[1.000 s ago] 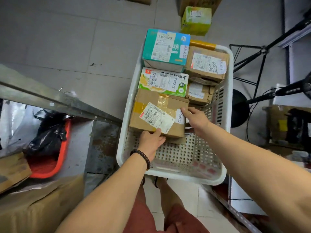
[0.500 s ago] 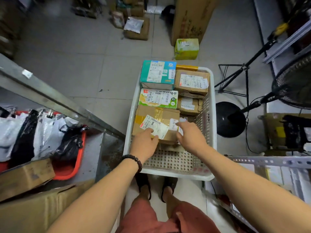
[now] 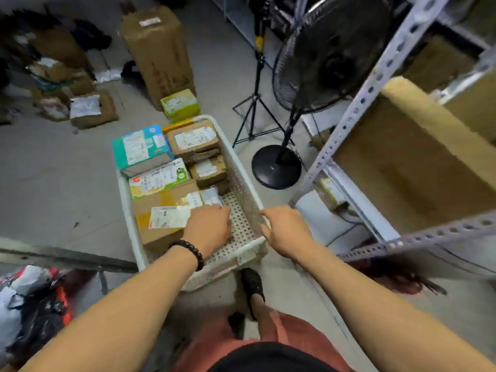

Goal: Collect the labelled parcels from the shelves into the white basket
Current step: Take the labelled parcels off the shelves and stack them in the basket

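Note:
The white basket [image 3: 243, 167] stands on the floor in front of me, holding several labelled parcels. At its far end are a teal box [image 3: 142, 149] and a brown box [image 3: 196, 138]. A green and yellow box [image 3: 158, 181] and a small brown box [image 3: 209, 170] lie in the middle. Nearest me lies a brown parcel [image 3: 161, 213] with a white label. My left hand [image 3: 209, 226], with a bead bracelet, rests against that parcel's right end. My right hand [image 3: 284, 229] grips the basket's right rim. The frame is blurred.
A black standing fan [image 3: 322, 63] and a tripod [image 3: 255, 103] stand right of the basket. A metal rack [image 3: 375, 76] with a big cardboard box [image 3: 402, 157] is at right. Behind are a tall carton [image 3: 158, 49], a yellow-green box [image 3: 179, 104] and floor parcels [image 3: 91, 108]. Bagged goods [image 3: 40, 304] sit lower left.
My right hand left the brown parcel and went to the basket's right rim. My left hand slid to the parcel's right end. The view swung up and to the right.

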